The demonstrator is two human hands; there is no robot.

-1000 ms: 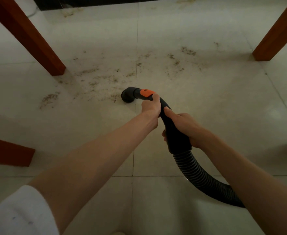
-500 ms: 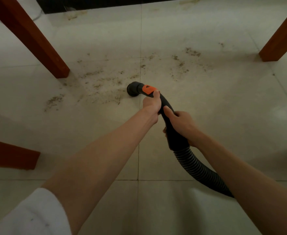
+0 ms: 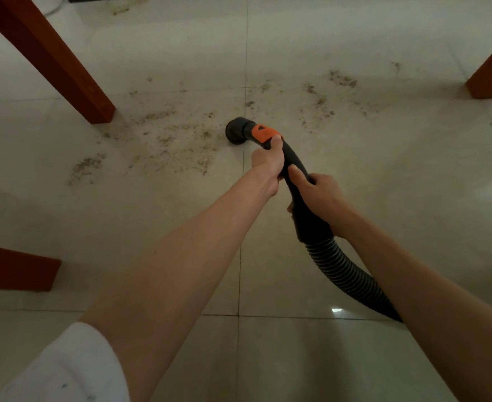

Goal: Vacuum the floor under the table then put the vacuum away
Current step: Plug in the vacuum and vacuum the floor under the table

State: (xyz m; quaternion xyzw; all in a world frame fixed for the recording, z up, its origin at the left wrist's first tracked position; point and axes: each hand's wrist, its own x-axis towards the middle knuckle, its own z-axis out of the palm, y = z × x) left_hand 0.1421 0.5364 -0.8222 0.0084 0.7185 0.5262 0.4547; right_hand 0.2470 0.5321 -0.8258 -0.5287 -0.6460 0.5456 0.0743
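Under the table, between its wooden legs [image 3: 64, 68], you have both hands wrapped round the black vacuum handle [image 3: 297, 175]: left hand [image 3: 268, 162] forward, thumb up near the orange button [image 3: 263, 133]; right hand [image 3: 321, 195] just behind it, fingers curled round the thicker collar where the ribbed hose [image 3: 346, 274] begins. Nozzle [image 3: 237, 131] sits at the floor [image 3: 413, 169], right at the near edge of the dirt. Progress (a judgement): early. Brown crumbs [image 3: 175, 143] spread thick to the left of the nozzle, a second scatter [image 3: 320, 103] lies beyond it to the right, more specks near the far wall. Tiles nearest you look clean. Left to do: sweep both patches, then stow the vacuum (its body is out of view). Writing: a dark mark on the orange button, unreadable; no brand visible.
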